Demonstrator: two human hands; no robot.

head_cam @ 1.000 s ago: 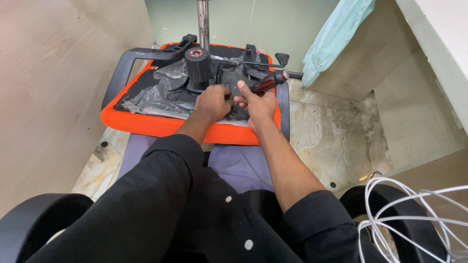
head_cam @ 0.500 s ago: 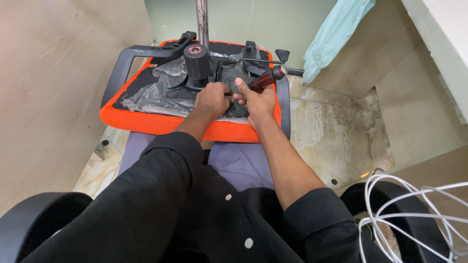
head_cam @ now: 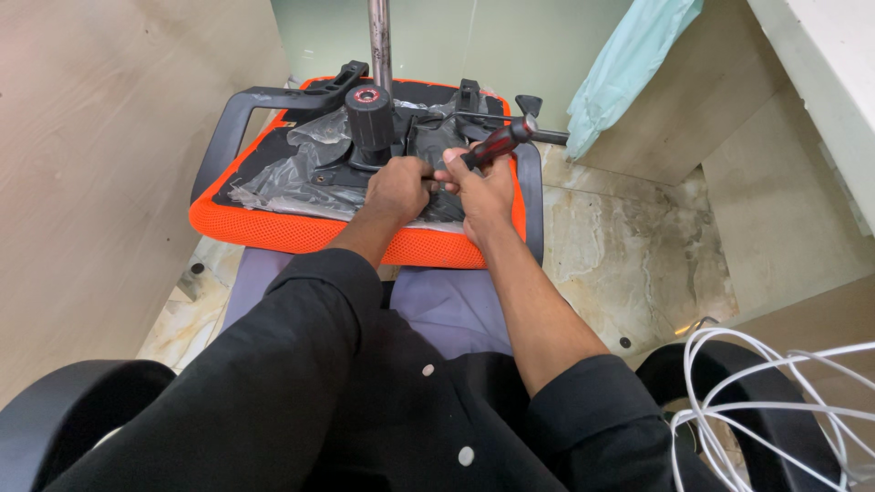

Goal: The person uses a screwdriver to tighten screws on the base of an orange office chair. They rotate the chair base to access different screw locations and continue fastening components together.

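Note:
An orange mesh chair seat (head_cam: 301,232) lies upside down in front of me, its black underside mechanism (head_cam: 369,128) and metal gas-lift rod (head_cam: 379,36) pointing up. Crinkled clear plastic wrap (head_cam: 292,173) covers part of the underside. My right hand (head_cam: 483,191) is shut on a screwdriver with a red and black handle (head_cam: 497,141), its tip hidden down by the mechanism. Right beside it, my left hand (head_cam: 399,187) is closed on the mechanism plate; what its fingers grip is hidden.
Black armrests (head_cam: 228,128) frame the seat on both sides. A pale blue plastic sheet (head_cam: 629,64) hangs at the back right. White cables (head_cam: 756,410) coil at the lower right over a black curved part (head_cam: 711,374). Marble floor lies to the right, wooden panels left.
Both hands stay at the mechanism; the screwdriver handle has shifted only slightly. The view has tilted a little.

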